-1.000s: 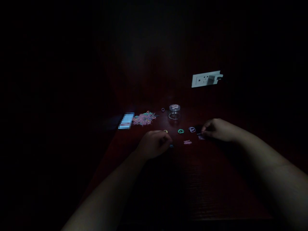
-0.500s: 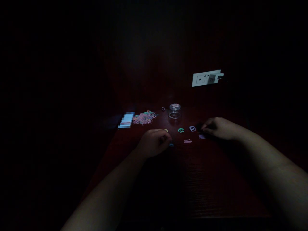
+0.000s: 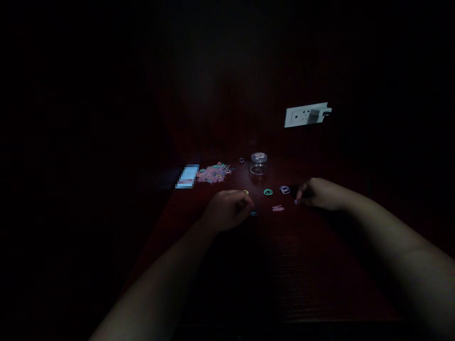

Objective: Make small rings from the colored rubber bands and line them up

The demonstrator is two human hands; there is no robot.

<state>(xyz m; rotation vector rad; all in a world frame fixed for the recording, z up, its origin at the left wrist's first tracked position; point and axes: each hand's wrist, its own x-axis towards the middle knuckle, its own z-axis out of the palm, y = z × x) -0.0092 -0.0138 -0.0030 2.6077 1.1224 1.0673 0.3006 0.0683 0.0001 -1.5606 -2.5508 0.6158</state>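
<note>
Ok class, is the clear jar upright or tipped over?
Upright: the clear jar stands on the table, its lid uppermost.

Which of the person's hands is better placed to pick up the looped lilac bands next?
Probably the right hand: it is nearer the lilac bands, while the left hand lies beyond the green bands.

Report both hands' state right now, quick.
Left hand: curled by the blue piece; hold cannot be told.
Right hand: curled at the purple piece; grip cannot be told.

Green bands (image 3: pixel 268 192); lavender bands (image 3: pixel 285 190); pink strips (image 3: pixel 277 208); multicoloured pile (image 3: pixel 214 174); dark-red tabletop (image 3: pixel 302 265); white socket (image 3: pixel 300 116).
</note>
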